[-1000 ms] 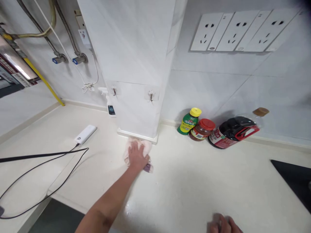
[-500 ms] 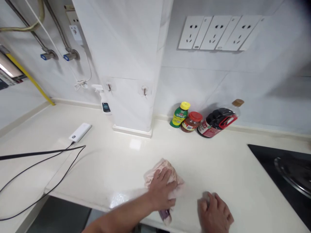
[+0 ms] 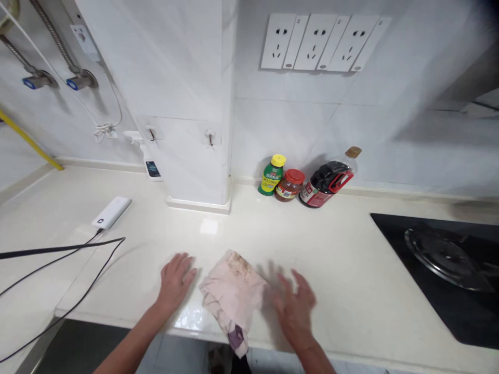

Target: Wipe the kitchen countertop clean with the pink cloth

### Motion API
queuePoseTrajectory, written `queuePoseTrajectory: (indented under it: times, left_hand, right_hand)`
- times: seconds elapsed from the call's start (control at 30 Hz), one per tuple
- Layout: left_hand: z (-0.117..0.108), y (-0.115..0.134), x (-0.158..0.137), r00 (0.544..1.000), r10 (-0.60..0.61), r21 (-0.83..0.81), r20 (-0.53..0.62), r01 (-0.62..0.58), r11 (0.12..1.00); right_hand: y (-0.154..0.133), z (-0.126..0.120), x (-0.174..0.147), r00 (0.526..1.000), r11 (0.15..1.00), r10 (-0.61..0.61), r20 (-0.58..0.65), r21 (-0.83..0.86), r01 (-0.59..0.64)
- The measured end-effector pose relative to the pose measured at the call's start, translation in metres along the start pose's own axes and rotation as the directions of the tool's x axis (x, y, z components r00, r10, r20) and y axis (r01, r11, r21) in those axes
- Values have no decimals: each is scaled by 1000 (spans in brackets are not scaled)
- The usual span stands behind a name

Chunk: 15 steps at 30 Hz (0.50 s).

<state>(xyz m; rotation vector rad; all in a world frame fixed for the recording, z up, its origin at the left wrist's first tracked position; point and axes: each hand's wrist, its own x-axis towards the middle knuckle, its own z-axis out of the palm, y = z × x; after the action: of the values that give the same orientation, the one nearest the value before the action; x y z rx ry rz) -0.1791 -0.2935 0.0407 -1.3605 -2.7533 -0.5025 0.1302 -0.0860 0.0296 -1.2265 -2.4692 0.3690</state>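
Observation:
A crumpled pale pink cloth [image 3: 234, 291] lies on the white countertop [image 3: 335, 301], with a brownish stain near its top and a purple patch on the corner that hangs over the front edge. To the left of the cloth, my left hand [image 3: 176, 280] rests on the counter, fingers stretched out and holding nothing. My right hand [image 3: 295, 301] is just right of the cloth, its fingers apart and blurred by motion; it holds nothing, and whether a fingertip touches the cloth I cannot tell.
Against the back wall stand a green bottle [image 3: 272, 176], a red-lidded jar [image 3: 290, 185] and a large dark sauce bottle [image 3: 325, 184]. A black cooktop [image 3: 436, 270] is at the right. Leftward are a white power bank [image 3: 112, 212] with a black cable and a spray bottle [image 3: 150, 161].
My left hand has let go of the cloth and moved left onto the counter. My right hand has come left towards the cloth. The view has shifted to the right.

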Motion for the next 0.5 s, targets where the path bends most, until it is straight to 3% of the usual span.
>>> queuePoseTrajectory:
  times: [0.07,0.13,0.2,0.27,0.33,0.37,0.43,0.5]
  left_hand:
    - [-1,-20,11,997,-69,57,-41,71,996]
    - [1,-30,22,992,-109,112,-62,115,987]
    - [5,-32,31,990,-122,155,-74,132,979]
    - [9,-30,36,989,-117,184,-88,132,974]
    - [11,-28,38,988,-114,197,-102,132,971]
    - [12,-27,38,988,-116,200,-103,134,971]
    - [11,-27,38,988,-122,203,-96,139,969]
    - [10,-27,38,989,-124,210,-85,140,968]
  right_hand:
    - [-53,7,2,939,973,-230,254,79,217]
    - [-98,15,1,819,921,-389,421,201,334]
    - [-122,24,0,744,882,-471,474,282,379]
    - [-122,29,5,723,860,-510,466,288,421]
    - [-102,30,20,759,875,-482,439,196,442]
    - [-86,28,30,799,899,-432,418,123,421]
    - [-46,20,49,903,958,-253,347,-41,284]
    - [4,2,59,970,983,-30,242,-170,72]
